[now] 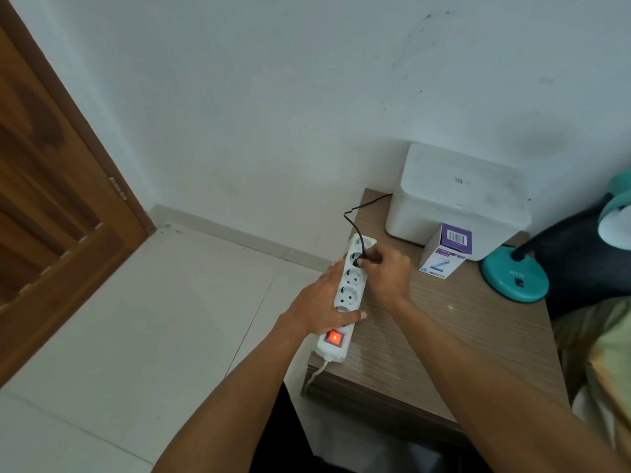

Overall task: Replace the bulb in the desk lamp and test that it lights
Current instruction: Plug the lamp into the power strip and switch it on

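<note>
Two bare hands work at a white power strip [345, 302] that lies along the left edge of a small wood-grain table [444, 336]. The left hand [321, 302] lies flat over the strip's left side, fingers stretched along it and thumb laid across its top near the lower sockets, pressing it down. The right hand [387, 273] has its fingertips pinched together on a black plug [360, 259] at one of the upper sockets; whether the plug sits fully in the socket cannot be told. A thin black cord [355, 223] loops up from the plug and runs back toward a white box [457, 196] standing against the wall at the rear of the table. The strip's red rocker switch [334, 337] glows at the near end, and a white cable [316, 370] hangs from that end over the table edge. The desk lamp [515, 278] stands at the right side of the table, well apart from the hands: a teal round base with a dark neck rising to a teal shade cut off by the right edge. Just left of the base, touching the front of the white box, stands a small white and purple bulb carton [447, 254]. A brown wooden door [51, 186] fills the left side, above pale floor tiles [153, 319].
</note>
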Motion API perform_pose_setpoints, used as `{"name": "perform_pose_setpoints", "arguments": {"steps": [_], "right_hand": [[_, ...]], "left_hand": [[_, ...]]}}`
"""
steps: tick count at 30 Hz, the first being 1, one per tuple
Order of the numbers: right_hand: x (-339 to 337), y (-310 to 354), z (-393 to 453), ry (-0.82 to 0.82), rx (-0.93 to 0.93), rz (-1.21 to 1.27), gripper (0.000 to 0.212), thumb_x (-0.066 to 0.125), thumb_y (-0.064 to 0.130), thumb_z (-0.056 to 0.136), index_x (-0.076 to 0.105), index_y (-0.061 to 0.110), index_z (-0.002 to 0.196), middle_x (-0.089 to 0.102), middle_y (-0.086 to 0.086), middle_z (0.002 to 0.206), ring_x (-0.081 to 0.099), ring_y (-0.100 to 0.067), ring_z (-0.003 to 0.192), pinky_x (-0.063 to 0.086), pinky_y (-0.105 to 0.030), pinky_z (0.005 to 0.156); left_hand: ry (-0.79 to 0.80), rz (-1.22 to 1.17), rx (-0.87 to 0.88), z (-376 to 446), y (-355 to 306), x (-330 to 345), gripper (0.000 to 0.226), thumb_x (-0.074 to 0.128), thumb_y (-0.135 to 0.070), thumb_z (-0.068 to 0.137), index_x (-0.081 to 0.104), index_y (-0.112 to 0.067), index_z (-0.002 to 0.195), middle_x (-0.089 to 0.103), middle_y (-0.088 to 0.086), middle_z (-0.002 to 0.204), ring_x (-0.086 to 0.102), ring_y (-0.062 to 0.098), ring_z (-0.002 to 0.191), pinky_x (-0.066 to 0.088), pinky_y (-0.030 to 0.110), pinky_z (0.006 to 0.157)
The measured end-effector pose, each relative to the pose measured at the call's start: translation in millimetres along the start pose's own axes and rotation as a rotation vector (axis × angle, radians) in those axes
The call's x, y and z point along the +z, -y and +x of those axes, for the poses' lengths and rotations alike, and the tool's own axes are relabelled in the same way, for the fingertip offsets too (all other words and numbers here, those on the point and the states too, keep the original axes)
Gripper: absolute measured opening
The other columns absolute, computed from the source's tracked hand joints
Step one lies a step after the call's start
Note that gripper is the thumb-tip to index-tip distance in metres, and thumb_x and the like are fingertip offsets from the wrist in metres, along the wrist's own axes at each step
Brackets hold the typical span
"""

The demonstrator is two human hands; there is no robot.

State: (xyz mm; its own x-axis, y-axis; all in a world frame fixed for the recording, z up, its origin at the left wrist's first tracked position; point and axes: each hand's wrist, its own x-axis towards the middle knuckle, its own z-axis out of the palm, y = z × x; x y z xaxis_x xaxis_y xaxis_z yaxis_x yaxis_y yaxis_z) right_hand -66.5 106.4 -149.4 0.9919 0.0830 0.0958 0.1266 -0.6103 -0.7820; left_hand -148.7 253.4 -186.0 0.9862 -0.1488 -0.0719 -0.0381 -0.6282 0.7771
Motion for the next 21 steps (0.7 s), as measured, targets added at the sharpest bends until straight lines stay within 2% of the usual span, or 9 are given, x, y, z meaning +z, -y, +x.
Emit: {"name": "perform_pose_setpoints", "arguments": {"steps": [5, 12, 16, 18, 21], "right_hand": [[5, -5, 3, -0.004, -0.006, -0.033, 0.008, 0.077, 0.017, 0.081, 0.073, 0.018, 0.087, 0.071, 0.007, 0.082, 0.066, -0.007, 0.074, 0.055, -0.03, 0.066], [10, -7, 2, -0.006, -0.046, -0.117, 0.01, 0.076, 0.019, 0.083, 0.074, 0.012, 0.091, 0.073, 0.003, 0.086, 0.066, -0.011, 0.072, 0.054, -0.03, 0.064], [7, -1, 3, 0.02, 0.004, -0.121, 0.008, 0.075, 0.017, 0.083, 0.074, 0.013, 0.09, 0.073, 0.0, 0.084, 0.066, -0.013, 0.072, 0.054, -0.032, 0.063], [3, 0, 5, 0.069, 0.038, -0.097, 0.012, 0.075, 0.017, 0.083, 0.075, 0.014, 0.095, 0.074, 0.0, 0.088, 0.066, -0.012, 0.077, 0.053, -0.029, 0.067], [-6, -3, -3, 0.11, 0.012, -0.127, 0.025, 0.074, 0.021, 0.087, 0.073, 0.015, 0.111, 0.075, 0.0, 0.1, 0.067, -0.011, 0.086, 0.056, -0.028, 0.08]], "left_hand": [[-0.003, 0.001, -0.006, 0, 1, 0, 0.111, 0.079, -0.057, 0.078, 0.008, -0.04, 0.161, 0.045, -0.007, 0.155, 0.054, 0.017, 0.134, 0.052, 0.046, 0.105], [-0.006, 0.013, -0.012, 2, 3, 2, 0.112, 0.079, -0.059, 0.076, 0.009, -0.039, 0.161, 0.046, -0.007, 0.154, 0.055, 0.014, 0.131, 0.052, 0.043, 0.104], [-0.019, 0.03, -0.043, 3, 3, 4, 0.108, 0.076, -0.066, 0.075, 0.014, -0.039, 0.159, 0.05, -0.008, 0.149, 0.057, 0.015, 0.128, 0.054, 0.047, 0.102], [-0.026, 0.057, -0.074, 1, 0, 2, 0.107, 0.074, -0.07, 0.073, 0.017, -0.038, 0.158, 0.05, -0.007, 0.148, 0.057, 0.017, 0.128, 0.053, 0.048, 0.104], [-0.038, 0.149, -0.056, -3, -8, -2, 0.107, 0.074, -0.066, 0.078, 0.015, -0.03, 0.159, 0.038, -0.001, 0.159, 0.043, 0.023, 0.145, 0.044, 0.048, 0.112]]}}
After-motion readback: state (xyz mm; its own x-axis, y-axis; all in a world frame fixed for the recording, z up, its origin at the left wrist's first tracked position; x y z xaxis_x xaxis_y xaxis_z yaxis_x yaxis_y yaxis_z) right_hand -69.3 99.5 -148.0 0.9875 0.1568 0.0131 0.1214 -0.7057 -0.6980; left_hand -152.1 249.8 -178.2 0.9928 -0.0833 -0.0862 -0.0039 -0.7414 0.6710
